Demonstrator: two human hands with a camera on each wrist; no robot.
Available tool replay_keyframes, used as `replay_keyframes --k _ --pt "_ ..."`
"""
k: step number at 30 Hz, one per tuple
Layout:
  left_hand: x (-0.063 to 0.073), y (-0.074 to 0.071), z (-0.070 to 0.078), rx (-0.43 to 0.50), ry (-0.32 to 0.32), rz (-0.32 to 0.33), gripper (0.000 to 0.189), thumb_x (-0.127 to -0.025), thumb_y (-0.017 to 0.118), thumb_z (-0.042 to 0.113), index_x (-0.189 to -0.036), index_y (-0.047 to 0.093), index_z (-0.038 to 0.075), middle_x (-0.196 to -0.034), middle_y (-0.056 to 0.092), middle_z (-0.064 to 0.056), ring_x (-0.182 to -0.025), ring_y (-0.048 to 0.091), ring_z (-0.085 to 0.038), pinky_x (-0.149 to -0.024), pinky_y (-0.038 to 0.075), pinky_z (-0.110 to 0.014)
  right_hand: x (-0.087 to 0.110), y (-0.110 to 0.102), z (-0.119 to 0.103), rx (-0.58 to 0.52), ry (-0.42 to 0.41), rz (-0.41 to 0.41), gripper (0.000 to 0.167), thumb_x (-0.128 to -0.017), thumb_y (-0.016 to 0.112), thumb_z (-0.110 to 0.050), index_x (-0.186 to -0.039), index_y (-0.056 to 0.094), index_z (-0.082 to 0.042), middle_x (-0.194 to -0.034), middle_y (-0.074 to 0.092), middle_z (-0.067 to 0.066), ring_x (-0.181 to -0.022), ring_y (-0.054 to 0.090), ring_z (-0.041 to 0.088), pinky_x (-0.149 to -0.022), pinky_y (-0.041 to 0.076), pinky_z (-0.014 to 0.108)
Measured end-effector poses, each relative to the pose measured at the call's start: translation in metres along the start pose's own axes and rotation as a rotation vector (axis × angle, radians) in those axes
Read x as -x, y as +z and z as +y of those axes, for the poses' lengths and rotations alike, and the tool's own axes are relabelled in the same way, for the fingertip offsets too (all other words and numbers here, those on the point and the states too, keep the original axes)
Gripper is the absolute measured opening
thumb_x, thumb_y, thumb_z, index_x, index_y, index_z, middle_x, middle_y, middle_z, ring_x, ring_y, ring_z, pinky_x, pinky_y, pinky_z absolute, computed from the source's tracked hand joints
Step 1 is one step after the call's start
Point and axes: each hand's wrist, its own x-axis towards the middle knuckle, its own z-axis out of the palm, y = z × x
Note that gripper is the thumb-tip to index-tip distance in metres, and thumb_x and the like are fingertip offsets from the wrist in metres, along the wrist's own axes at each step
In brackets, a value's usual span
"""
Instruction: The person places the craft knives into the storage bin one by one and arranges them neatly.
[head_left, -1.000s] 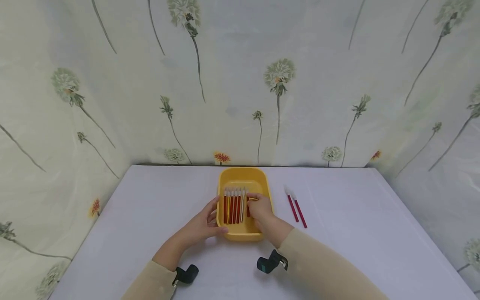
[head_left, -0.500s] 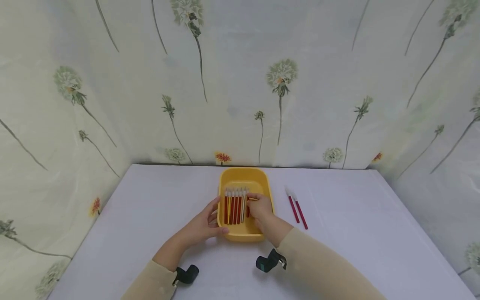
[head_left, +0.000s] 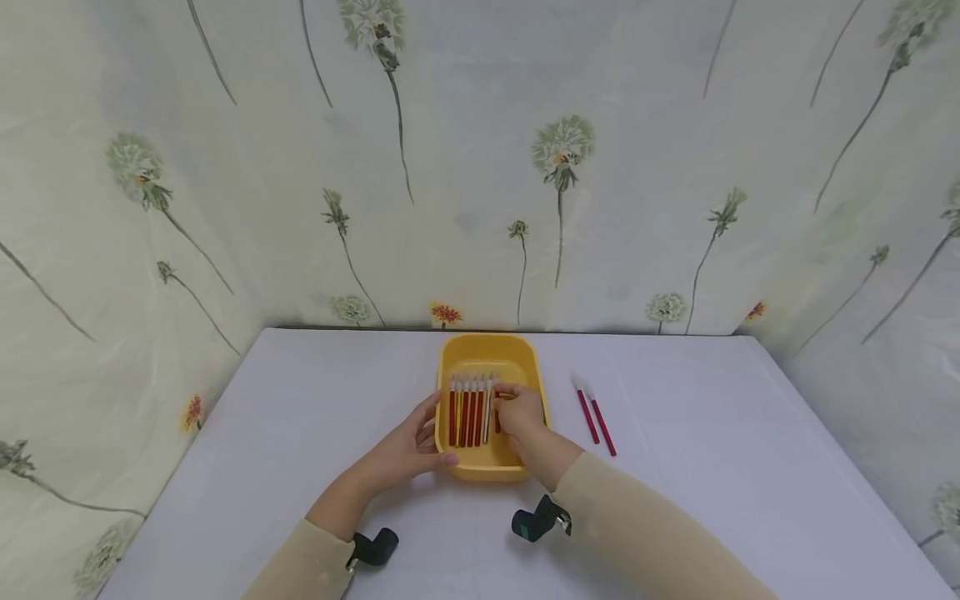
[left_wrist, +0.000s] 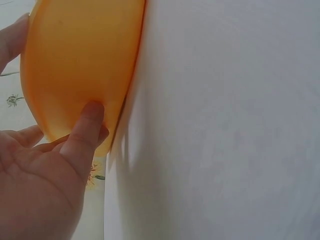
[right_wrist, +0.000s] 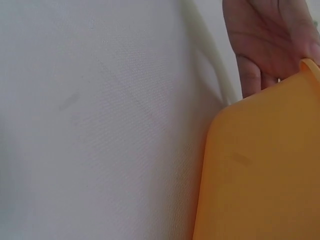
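Observation:
A yellow plastic tray stands at the middle of the table, long side pointing away from me. Inside it several paintbrushes lie side by side, bristles to the far end, with red, yellow and pale handles. My left hand holds the tray's near left corner, thumb at the near rim; in the left wrist view its fingers press the outer wall. Over the tray's right half, my right hand pinches a red-handled paintbrush beside the row. Its fingertips are partly hidden, in the right wrist view by the tray wall.
Two red-handled paintbrushes lie slanted on the white table, right of the tray. A dandelion-patterned cloth hangs behind the table's far edge and at both sides. Small dark cameras sit at both wrists.
Hands and tray hold almost the same place. The right fingers have shifted very slightly on the brush at the row's right end; the head view has moved a little.

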Motion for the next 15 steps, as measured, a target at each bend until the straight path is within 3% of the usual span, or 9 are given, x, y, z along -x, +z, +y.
replay_keyframes --k 8,15 --pt "-0.0013 -0.0008 -0.0008 0.005 0.001 -0.004 0.107 -0.084 0.083 0.028 -0.162 0.010 0.022 -0.166 0.016 -0.012 -0.147 0.032 -0.033 -0.110 0.041 -0.043 0.0000 0.0006 -0.0007 0.034 -0.011 0.006 0.034 -0.096 0.054 0.005 -0.127 0.066 -0.001 -0.118 0.062 0.017 -0.101 0.057 0.024 -0.069 0.047 0.024" --pt "-0.0006 -0.0005 0.0005 0.009 -0.001 -0.010 0.107 -0.085 0.082 0.027 -0.162 0.010 0.021 -0.166 0.017 -0.013 -0.146 0.033 -0.033 -0.110 0.041 -0.043 0.0018 0.0008 0.0010 0.011 -0.010 0.011 0.034 -0.095 0.054 0.007 -0.127 0.065 0.000 -0.113 0.058 0.016 -0.087 0.055 0.022 -0.054 0.044 0.021"
